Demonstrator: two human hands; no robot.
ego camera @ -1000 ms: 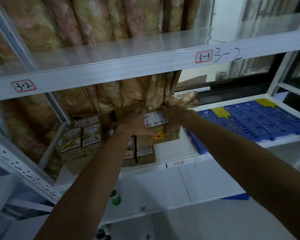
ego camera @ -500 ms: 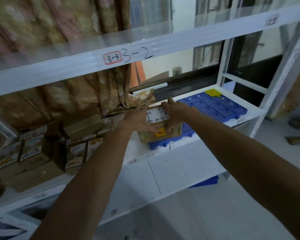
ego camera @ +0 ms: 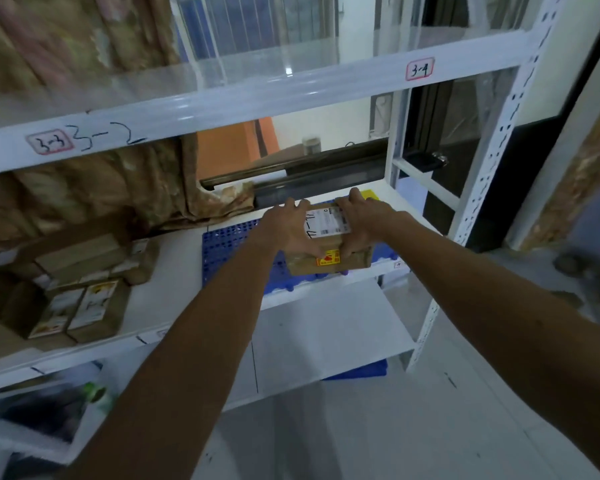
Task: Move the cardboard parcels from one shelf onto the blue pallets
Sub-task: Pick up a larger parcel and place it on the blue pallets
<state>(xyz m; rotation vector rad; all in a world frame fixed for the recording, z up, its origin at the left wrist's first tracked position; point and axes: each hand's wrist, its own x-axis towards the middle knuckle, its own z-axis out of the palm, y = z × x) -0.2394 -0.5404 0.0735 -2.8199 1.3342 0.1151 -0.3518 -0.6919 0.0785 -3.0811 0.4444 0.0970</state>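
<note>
Parcel [ego camera: 326, 245] is gripped at both sides by L hand [ego camera: 286, 226] and R hand [ego camera: 361, 220], at front-right corner of blue pallet [ego camera: 229, 247]; contact w/ pallet not confirmed. To be set flat, well inboard, before release.

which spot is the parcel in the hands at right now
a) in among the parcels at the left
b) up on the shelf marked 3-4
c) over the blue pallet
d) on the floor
c: the left hand and right hand grip the cardboard parcel over the blue pallet, well right of the other parcels.
</note>
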